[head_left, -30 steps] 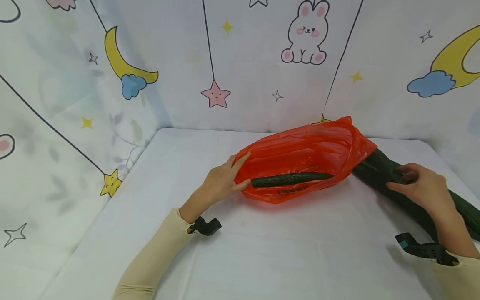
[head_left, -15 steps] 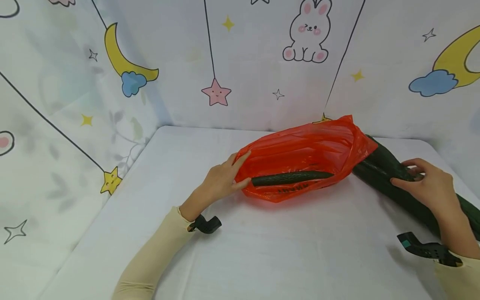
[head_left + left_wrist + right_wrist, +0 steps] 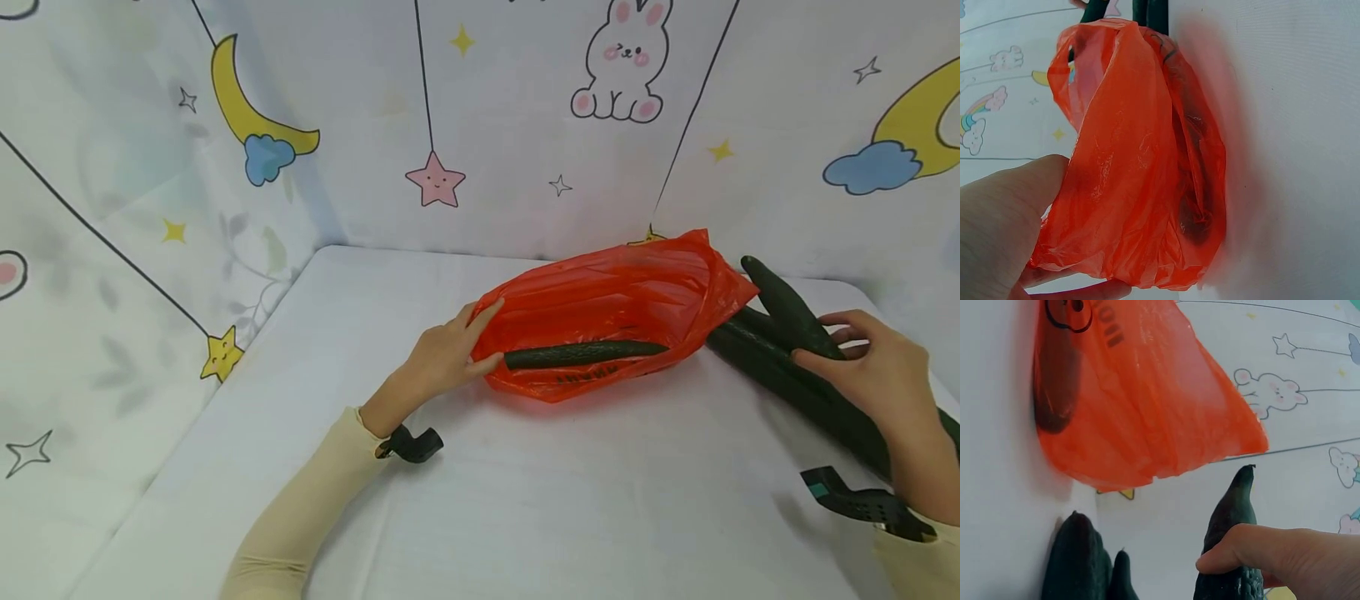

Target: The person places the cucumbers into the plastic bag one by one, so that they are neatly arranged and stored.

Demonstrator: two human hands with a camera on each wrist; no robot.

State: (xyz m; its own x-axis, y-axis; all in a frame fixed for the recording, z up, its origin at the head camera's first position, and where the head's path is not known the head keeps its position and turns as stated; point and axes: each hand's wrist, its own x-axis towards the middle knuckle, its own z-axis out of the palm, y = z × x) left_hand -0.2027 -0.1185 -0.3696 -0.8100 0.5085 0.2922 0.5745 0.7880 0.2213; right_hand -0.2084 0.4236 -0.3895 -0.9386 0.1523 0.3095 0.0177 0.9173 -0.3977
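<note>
A red plastic bag (image 3: 592, 292) lies on its side on the white table, and one dark green cucumber (image 3: 585, 355) shows inside it. My left hand (image 3: 442, 354) holds the bag's left end between thumb and fingers. To the right of the bag, my right hand (image 3: 877, 367) grips another cucumber (image 3: 786, 304), tilted with its far tip raised. That held cucumber (image 3: 1229, 512) stands apart from the bag in the right wrist view. Below it, more cucumbers (image 3: 802, 396) lie on the table, partly hidden by my right hand and the bag.
Two cucumber tips show in the right wrist view, a thick cucumber (image 3: 1075, 562) beside a thinner cucumber (image 3: 1122, 581). The table (image 3: 570, 492) reaches back to a white curtain (image 3: 510, 100) printed with moons, stars and a rabbit.
My right hand has picked up a cucumber from the others; its far tip has risen beside the bag's right end. The left hand and the bag have stayed in place.
</note>
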